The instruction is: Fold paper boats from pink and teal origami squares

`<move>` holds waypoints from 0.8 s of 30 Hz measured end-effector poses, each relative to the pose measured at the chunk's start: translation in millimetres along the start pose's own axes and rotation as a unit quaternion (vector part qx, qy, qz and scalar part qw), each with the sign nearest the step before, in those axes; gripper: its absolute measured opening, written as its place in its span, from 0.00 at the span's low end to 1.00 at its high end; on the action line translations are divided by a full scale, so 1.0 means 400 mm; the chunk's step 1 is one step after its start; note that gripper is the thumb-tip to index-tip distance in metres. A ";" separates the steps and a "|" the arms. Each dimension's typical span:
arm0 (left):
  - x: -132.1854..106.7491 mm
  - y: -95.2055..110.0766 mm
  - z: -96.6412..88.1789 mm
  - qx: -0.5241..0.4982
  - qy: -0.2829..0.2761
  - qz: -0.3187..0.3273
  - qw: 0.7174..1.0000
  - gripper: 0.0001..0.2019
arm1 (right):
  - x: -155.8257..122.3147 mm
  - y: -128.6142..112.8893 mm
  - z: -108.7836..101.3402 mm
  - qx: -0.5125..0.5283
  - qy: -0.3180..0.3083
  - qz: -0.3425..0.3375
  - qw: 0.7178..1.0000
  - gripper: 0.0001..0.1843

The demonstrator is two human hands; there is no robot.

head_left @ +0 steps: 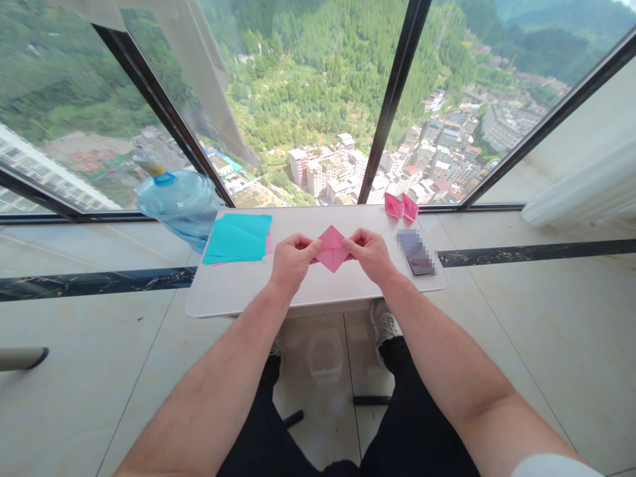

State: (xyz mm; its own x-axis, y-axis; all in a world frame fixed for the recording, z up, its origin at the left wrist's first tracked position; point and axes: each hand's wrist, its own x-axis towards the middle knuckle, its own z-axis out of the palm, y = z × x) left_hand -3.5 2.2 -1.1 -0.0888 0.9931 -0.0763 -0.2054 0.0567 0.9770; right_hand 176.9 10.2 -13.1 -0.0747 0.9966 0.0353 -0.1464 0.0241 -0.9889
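Pink origami paper [332, 248], folded, sits above the middle of the white worktop [238, 291], a little toward the window side. It reads as a square stood on its point: one corner aims at the window, the opposite corner back at the person. The other two corners lie left and right, under the fingers. No clear long axis, as both diagonals look about alike. A crease runs across the upper part, but its layers are hard to count. Cannot tell whether the lower corner touches the worktop or hangs just off it.

Left hand [292, 260]: curled, thumb and fingertips pinching the paper's left corner. Right hand [370, 255]: the same, pinching the right corner. Both side corners are hidden by the grip.

Left of the hands, a stack of teal paper sheets [238, 237] lies flat, with a pink edge showing beneath. At the far right edge are two small pink folded pieces [400, 207], touching each other. A phone [416, 252] lies right of the right hand, its screen blurred out. A blue water jug [179, 202] stands on the floor beyond the worktop's left corner. A white shoe [383, 323] shows under the worktop, half hidden.
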 end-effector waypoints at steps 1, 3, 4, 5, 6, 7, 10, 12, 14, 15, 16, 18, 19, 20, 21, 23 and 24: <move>0.000 -0.001 0.002 0.004 0.007 0.003 1.000 0.22 | 0.000 0.002 0.001 -0.002 0.003 -0.003 1.000 0.25; 0.002 -0.003 0.004 0.007 0.019 0.008 1.000 0.22 | 0.001 0.008 0.003 -0.008 0.010 -0.007 1.000 0.25; 0.004 -0.005 0.005 0.008 0.024 0.010 1.000 0.22 | 0.001 0.010 0.005 -0.012 0.015 -0.008 1.000 0.25; 0.005 -0.007 0.005 0.011 0.027 0.013 0.999 0.22 | 0.001 0.013 0.007 -0.014 0.018 -0.009 1.000 0.25; 0.007 -0.009 0.004 0.017 0.031 0.015 0.999 0.22 | 0.002 0.015 0.009 -0.013 0.019 -0.008 1.000 0.24; 0.008 -0.011 0.003 0.024 0.033 0.017 0.999 0.21 | 0.001 0.016 0.011 -0.011 0.019 -0.006 1.000 0.24; 0.008 -0.015 0.000 0.038 0.035 0.016 0.999 0.21 | -0.002 0.014 0.019 -0.011 0.016 -0.001 1.000 0.24; 0.005 -0.015 -0.002 0.048 0.020 0.005 0.999 0.21 | -0.007 0.011 0.024 -0.040 0.013 0.002 0.999 0.25; 0.002 -0.014 -0.001 0.073 -0.002 -0.011 0.997 0.23 | -0.012 0.007 0.029 -0.078 0.008 0.006 0.997 0.27; 0.000 -0.014 -0.001 0.089 -0.012 -0.018 0.996 0.23 | -0.014 0.006 0.030 -0.094 0.005 0.008 0.996 0.26; 0.000 -0.014 -0.001 0.102 -0.021 -0.024 0.994 0.23 | -0.015 0.005 0.032 -0.103 0.004 0.008 0.995 0.26; 0.001 -0.015 -0.001 0.110 -0.029 -0.032 0.993 0.24 | -0.016 0.006 0.032 -0.113 0.001 0.003 0.994 0.26; 0.002 -0.016 -0.002 0.105 -0.031 -0.035 0.993 0.24 | -0.015 0.007 0.031 -0.115 0.002 0.001 0.993 0.26; 0.003 -0.016 -0.002 0.097 -0.034 -0.040 0.994 0.25 | -0.014 0.008 0.028 -0.116 0.003 0.002 0.993 0.26; 0.004 -0.016 -0.004 0.088 -0.034 -0.046 0.994 0.25 | -0.012 0.008 0.025 -0.115 0.003 0.007 0.993 0.26; 0.006 -0.013 -0.006 0.074 -0.029 -0.058 0.995 0.26 | -0.008 0.009 0.016 -0.108 -0.004 0.022 0.994 0.25; 0.005 -0.010 -0.008 0.069 -0.027 -0.064 0.995 0.25 | -0.007 0.008 0.011 -0.102 -0.010 0.029 0.994 0.24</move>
State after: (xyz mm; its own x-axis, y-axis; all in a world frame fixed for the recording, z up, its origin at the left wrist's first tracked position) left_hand -5.9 3.8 -5.9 -0.0176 0.9809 -0.1937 -0.0762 0.1919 0.9784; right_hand 172.2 7.3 -15.7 -0.0973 0.9950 -0.0213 0.0616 -0.0153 -0.9980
